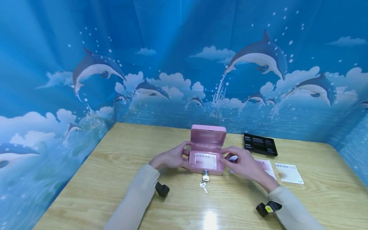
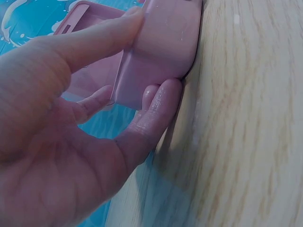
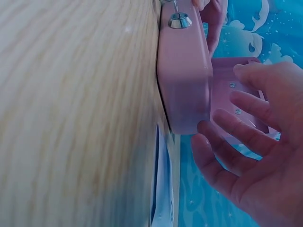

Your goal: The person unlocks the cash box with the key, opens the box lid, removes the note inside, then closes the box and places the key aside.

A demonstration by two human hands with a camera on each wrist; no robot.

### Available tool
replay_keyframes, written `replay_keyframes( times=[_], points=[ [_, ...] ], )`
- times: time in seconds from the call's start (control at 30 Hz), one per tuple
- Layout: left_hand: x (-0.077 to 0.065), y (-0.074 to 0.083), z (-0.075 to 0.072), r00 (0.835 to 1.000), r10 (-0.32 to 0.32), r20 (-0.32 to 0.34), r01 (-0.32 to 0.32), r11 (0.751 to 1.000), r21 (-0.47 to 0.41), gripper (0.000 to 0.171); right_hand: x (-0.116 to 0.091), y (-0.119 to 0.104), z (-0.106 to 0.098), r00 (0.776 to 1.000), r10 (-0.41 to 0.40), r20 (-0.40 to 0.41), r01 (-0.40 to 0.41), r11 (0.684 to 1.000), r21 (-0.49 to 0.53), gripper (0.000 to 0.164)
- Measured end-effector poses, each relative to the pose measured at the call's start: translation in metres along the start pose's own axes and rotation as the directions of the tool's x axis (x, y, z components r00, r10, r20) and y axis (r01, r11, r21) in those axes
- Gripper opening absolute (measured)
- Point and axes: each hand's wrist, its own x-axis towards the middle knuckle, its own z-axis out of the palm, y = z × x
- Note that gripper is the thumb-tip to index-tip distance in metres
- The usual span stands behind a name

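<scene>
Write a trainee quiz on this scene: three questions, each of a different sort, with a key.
1. True or false: the left hand touches the pink box.

2. Where are the keys?
A: inside the raised lid
B: at the lock on the box's front
C: under the right sleeve

3. Fill in: in the head view, the black tray lies to the ____ of the box.

Key: 1. True. 2. B. 3. Right.

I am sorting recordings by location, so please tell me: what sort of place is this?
Probably a makeshift filming setup, though I cannot tell in which building: a dolphin-printed backdrop hangs behind and beside a wood-grain table, and two black wrist-worn devices are visible.
</scene>
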Motion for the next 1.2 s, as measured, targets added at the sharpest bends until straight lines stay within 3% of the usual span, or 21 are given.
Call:
replay_keyframes(
  times=[0.3, 0.5, 0.87, 1.2],
  points=[
    [-0.001, 0.001, 0.0, 1.0, -0.002, -0.007, 0.002, 1.0, 0.0, 0.089, 0.005, -0.001, 0.005, 0.999, -0.041, 0.015, 0.041, 0.999, 0.018, 0.029],
    [-0.002, 0.001, 0.0, 1.0, 0.0, -0.012, 0.0, 1.0, 0.0, 0.089, 0.011, -0.004, 0.007, 0.997, -0.009, 0.078, 0.011, 1.0, -0.017, 0.036],
    [0.001, 0.0, 0.0, 1.0, -0.007, -0.01, 0.007, 1.0, 0.001, 0.089, 0.028, -0.004, 0.016, 0.981, -0.044, 0.188, 0.061, 0.994, -0.087, 0.037],
    [-0.001, 0.0, 0.0, 1.0, -0.01, -0.007, 0.01, 1.0, -0.012, 0.089, 0.031, -0.005, 0.019, 0.981, -0.013, 0.195, 0.034, 0.994, -0.103, 0.034]
  ],
)
